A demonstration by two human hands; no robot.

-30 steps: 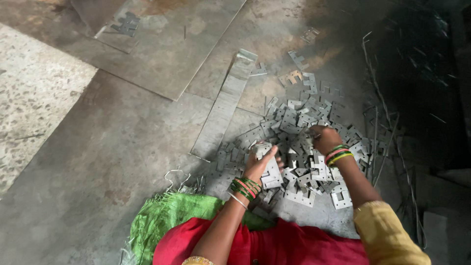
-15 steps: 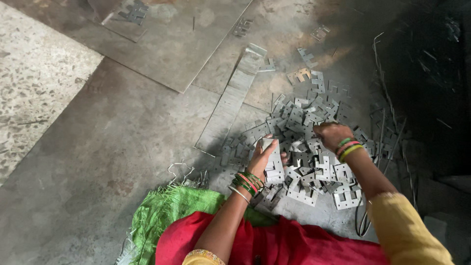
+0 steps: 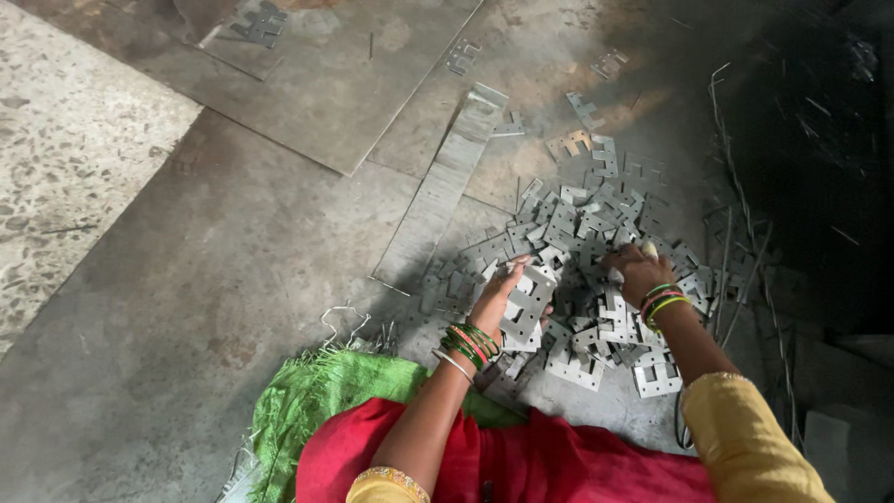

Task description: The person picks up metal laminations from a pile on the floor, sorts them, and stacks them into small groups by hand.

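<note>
**Grey Metal, Bright Cloth**

Dull silver-grey stamped plates (image 3: 596,251) lie on a mottled grey floor (image 3: 186,307). Green, red and gold bangles (image 3: 470,343) ring the wrists. The skirt (image 3: 521,461) is red, the woven sack (image 3: 326,391) bright green, the sleeve (image 3: 745,438) mustard yellow.

a stack of flat grey stamped metal plates (image 3: 527,303) with rectangular cut-outs stood tilted in the left hand's grasp, above a loose heap of like plates (image 3: 596,242) strewn across the floor.
</note>
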